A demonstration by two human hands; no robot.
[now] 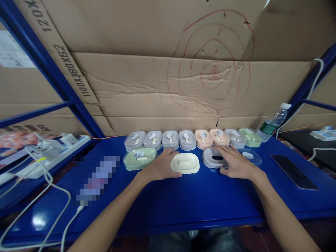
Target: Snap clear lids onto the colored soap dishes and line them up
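Observation:
A cream oval tray (185, 163) lies on the blue table in front of me. My left hand (162, 165) grips its left end between thumb and fingers. To its right sits a greyish-lilac box (209, 158) with a dark oval in its top. My right hand (234, 161) is closed round that box's right side. Behind my right hand a clear lid (250, 156) with a round label lies on the table. A green lidded box (140, 158) stands just left of my left hand.
Several lidded boxes (187, 140) in grey, peach and green line the back edge by the cardboard wall (147, 87). A water bottle (274, 122) and dark phone (294, 171) are at right. Left are a cabled, pixelated device (98, 180) and a power strip (56, 154).

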